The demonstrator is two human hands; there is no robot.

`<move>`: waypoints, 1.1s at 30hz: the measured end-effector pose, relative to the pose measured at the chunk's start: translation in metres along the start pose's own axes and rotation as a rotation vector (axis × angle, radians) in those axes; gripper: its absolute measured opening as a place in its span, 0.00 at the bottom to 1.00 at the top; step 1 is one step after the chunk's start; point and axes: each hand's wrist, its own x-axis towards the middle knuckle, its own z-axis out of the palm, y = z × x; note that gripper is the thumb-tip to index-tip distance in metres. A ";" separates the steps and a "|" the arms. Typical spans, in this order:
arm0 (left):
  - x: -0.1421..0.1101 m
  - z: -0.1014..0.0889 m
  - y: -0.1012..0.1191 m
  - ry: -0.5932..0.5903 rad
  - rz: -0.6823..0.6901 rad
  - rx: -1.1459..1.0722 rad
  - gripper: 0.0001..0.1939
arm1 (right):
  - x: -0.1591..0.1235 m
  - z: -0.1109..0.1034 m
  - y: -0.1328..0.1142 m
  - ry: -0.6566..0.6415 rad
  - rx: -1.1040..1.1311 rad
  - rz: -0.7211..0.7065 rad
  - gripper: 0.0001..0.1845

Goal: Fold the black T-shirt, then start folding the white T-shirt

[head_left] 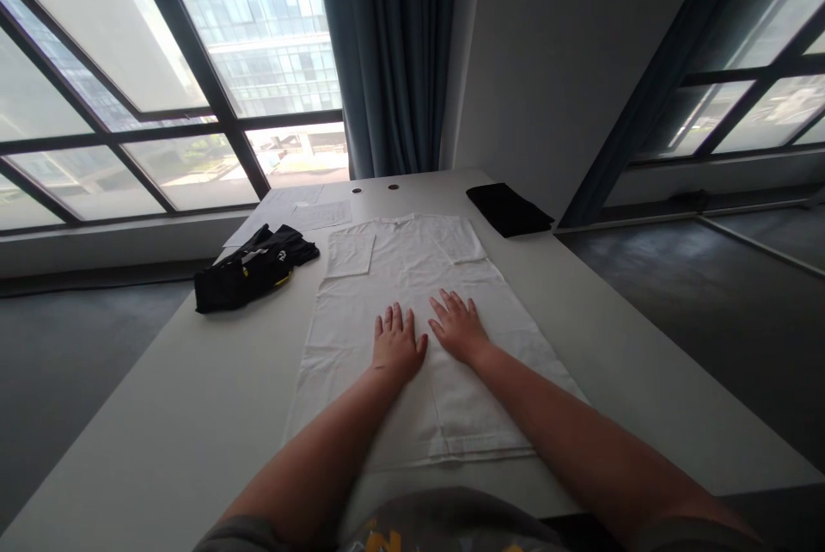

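A white T-shirt (412, 268) lies spread on the white table, collar toward the far end and hem toward me. Its sleeves are laid in over the body, and light wrinkles run across the cloth. My left hand (396, 344) rests flat on the middle of the shirt with its fingers spread. Beside it, a short gap to the right, my right hand (457, 328) also lies flat on the fabric, fingers apart. Neither hand grips the cloth.
A crumpled black garment (248, 268) with white and yellow marks lies left of the shirt. A folded black cloth (509, 209) sits at the far right edge of the table (212, 414). Paper sheets (322, 215) lie at the far left, near two round table holes.
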 end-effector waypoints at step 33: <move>-0.162 -0.015 -0.136 0.058 0.062 0.043 0.30 | -0.133 -0.008 0.102 -0.004 -0.066 0.116 0.35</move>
